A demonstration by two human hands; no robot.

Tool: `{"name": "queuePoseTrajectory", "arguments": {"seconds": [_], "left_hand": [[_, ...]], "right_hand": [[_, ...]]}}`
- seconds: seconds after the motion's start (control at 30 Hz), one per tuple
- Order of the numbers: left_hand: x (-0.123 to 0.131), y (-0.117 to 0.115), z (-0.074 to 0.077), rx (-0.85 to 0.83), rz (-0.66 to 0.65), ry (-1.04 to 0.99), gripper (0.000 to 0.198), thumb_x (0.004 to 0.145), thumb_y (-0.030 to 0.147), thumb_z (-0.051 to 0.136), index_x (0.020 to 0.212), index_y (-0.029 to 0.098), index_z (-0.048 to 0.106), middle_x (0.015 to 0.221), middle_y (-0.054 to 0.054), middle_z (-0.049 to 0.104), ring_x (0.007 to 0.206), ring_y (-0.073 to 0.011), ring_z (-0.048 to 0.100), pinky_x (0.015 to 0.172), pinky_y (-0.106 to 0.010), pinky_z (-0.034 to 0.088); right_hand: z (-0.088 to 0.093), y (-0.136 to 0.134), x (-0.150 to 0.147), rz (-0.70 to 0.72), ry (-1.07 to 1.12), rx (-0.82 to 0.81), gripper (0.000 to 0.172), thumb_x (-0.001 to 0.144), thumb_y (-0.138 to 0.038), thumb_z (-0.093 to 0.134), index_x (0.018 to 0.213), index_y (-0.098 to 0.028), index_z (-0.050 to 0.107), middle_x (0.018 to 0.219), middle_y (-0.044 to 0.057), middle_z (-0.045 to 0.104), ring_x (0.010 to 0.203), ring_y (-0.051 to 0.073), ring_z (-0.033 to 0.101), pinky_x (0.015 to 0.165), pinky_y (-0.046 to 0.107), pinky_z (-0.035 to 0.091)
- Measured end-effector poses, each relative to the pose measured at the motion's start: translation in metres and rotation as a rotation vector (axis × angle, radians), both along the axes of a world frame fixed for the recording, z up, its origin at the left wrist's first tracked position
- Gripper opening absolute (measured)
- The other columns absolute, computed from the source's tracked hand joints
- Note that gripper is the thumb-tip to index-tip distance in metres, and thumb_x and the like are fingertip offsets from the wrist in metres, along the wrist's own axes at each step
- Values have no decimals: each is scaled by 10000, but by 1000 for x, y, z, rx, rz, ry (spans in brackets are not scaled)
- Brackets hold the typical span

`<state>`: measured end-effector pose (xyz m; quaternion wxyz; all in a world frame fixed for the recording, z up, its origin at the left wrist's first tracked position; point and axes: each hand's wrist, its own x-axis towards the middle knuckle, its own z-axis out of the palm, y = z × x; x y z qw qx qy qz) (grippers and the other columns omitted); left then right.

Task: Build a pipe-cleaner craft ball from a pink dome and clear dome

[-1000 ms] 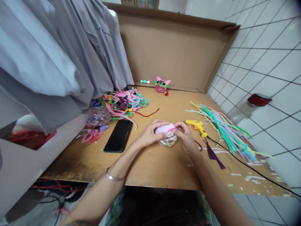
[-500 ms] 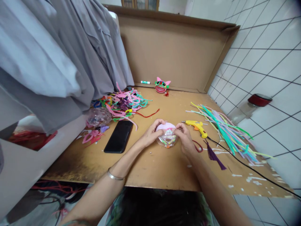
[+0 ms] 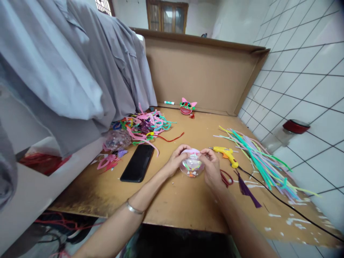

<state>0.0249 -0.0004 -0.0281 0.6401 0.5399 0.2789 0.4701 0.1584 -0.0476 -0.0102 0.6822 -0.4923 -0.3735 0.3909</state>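
Observation:
Between my hands is a clear, rounded plastic piece point(image 3: 192, 167) with a pale lilac and pink band along its far edge and bits of colour showing through it. My left hand point(image 3: 176, 161) grips its left side, thumb and fingers pinched at the band. On the right side my right hand point(image 3: 212, 165) pinches the same edge. Just beyond my right hand lies a yellow glue gun point(image 3: 225, 154). Red-handled scissors point(image 3: 227, 178) are partly hidden by that hand, and a purple tassel point(image 3: 247, 190) lies farther right.
A black phone point(image 3: 137, 163) lies left of my arm, below a tangle of pipe cleaners point(image 3: 150, 123). More pipe cleaners point(image 3: 258, 161) are bundled at right, near a red-lidded jar point(image 3: 290, 132). A small pink-eared figure point(image 3: 186, 106) stands by the cardboard wall point(image 3: 199, 71). Grey cloth point(image 3: 80, 71) hangs left.
The camera view has tilted up, so everything sits lower in the picture. The clear piece has tipped slightly, showing less of the lilac band; both hands keep their pinch on it.

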Motion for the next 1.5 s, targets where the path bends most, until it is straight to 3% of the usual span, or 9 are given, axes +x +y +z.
{"name": "queuePoseTrajectory", "arguments": {"seconds": [0.33,0.57,0.8,1.2,1.37,1.5], "left_hand": [[0,0,3,-112,-6,-91,281,629,288,632,877,176,562,795,22,570,709,-114,494,671,-221,383],[-2,2,2,-126,22,-97,281,634,302,643,875,177,566,805,19,568,725,-119,507,690,-228,388],[-3,2,2,-38,70,-132,243,647,306,684,795,181,537,840,11,559,772,-126,510,724,-232,393],[-6,6,-6,121,86,-16,294,757,443,661,831,169,587,801,2,560,734,-125,493,702,-235,396],[-13,11,-5,310,207,162,325,846,476,571,913,172,665,958,-57,617,933,-186,551,873,-298,436],[-19,13,-3,437,239,275,356,893,468,505,980,198,720,1063,-86,620,1124,-227,514,1025,-370,387]], "right_hand": [[-2,2,1,21,-65,45,295,601,-404,741,758,-205,590,668,-30,530,623,125,452,595,256,386],[-6,-3,16,96,-267,135,120,761,-335,624,801,-223,640,800,4,594,763,170,532,703,294,425],[2,-9,18,50,-576,196,154,813,-310,557,804,-232,690,841,37,572,854,205,547,759,330,450],[-1,-7,22,97,-663,189,205,861,-330,518,944,-242,684,918,47,555,913,213,554,823,350,470],[-2,-7,25,174,-731,169,298,850,-383,539,1091,-237,639,1030,61,534,1028,233,542,921,373,457],[-4,0,30,216,-764,126,505,733,-460,680,1175,-233,590,1122,76,521,1104,265,525,994,421,427]]}}
